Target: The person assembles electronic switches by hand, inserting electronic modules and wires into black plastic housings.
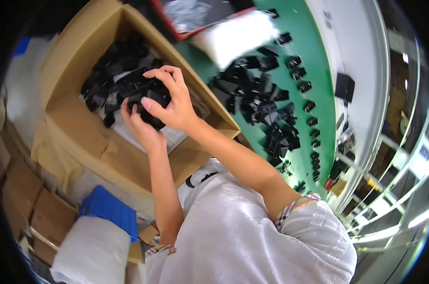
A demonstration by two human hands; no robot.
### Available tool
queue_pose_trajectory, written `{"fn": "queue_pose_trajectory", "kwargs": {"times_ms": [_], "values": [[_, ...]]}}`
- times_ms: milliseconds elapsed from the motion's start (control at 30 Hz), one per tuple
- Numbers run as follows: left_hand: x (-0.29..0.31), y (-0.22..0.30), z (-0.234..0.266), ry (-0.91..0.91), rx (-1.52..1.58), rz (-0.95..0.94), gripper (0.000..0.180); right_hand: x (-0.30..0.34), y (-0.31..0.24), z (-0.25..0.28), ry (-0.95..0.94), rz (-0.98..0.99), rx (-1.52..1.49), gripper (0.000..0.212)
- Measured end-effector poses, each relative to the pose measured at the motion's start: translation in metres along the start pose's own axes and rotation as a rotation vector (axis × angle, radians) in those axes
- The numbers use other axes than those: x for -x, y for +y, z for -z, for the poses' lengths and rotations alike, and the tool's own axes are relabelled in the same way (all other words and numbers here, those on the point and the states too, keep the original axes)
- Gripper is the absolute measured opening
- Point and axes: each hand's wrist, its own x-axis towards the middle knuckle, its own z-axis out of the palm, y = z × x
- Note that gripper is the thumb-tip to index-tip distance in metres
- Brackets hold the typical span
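Query: Location of the held parts (154, 97)?

Reply: Within the outline of the carton (77, 137), at the right side of the carton pile (103, 78). The held parts are black. Their number, and whether they clear the pile, cannot be told with certainty; fingers and dark plastic merge in this view.

Query: State of the hands?

Reply: Both are curled on the held parts. The left hand (146, 132) cups them from the wearer's side, fingertips along the left edge. The right hand (177, 103) closes from the right, thumb laid on top and index finger hooked over the far edge.

Query: Governing relation?

Reply: The held parts lie directly forward of the left hand and to the left of the right hand. The long axis of the upper piece appears to slope from lower left to upper right. Both hands are in contact, so neither is nearer.

Query: Adjacent items?

Reply: The green tabletop (316, 52), right of the carton, carries the loose pile (252, 87) and a row (310, 106) of small black pieces.
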Motion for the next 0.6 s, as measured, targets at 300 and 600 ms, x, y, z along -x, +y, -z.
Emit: {"fn": "queue_pose_trajectory", "kwargs": {"times_ms": [300,600], "values": [[0.115,-0.022,-0.117,-0.497,-0.242,-0.134,0.04,0.039,-0.047,0.166,0.43,0.15,0.139,0.063],[0.12,-0.12,-0.14,-0.523,-0.295,-0.053,0.033,0.058,0.012,0.227,0.55,-0.043,0.114,0.042]]}}
